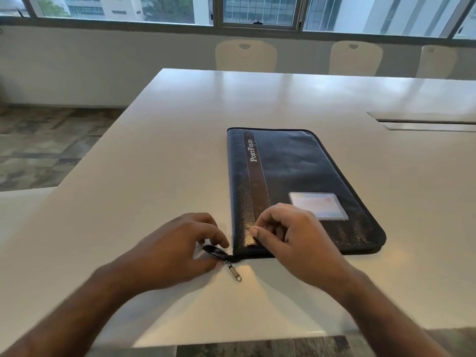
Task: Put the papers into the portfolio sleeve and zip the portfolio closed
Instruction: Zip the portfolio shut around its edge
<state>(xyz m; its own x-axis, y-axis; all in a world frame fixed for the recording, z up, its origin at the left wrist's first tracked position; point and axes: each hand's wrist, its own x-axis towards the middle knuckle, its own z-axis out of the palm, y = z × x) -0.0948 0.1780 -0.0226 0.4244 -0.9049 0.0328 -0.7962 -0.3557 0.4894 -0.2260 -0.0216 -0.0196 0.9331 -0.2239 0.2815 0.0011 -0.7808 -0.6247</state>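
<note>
Lying flat on the white glossy surface [154, 155], near its front edge, the dark navy leather-look zip portfolio [296, 181] is running its long axis away from the person, spine on the left. No papers are showing, so they are probably inside. The left hand [180, 243] is curling its fingers around the black zipper tail at the portfolio's near-left corner, beside the dangling metal zipper pull [235, 271]. The right hand [291, 235] is resting half-curled on the cover there, pressing it down and gripping nothing. The left hand is sitting nearer the pull; the zip looks nearly or fully closed.
</note>
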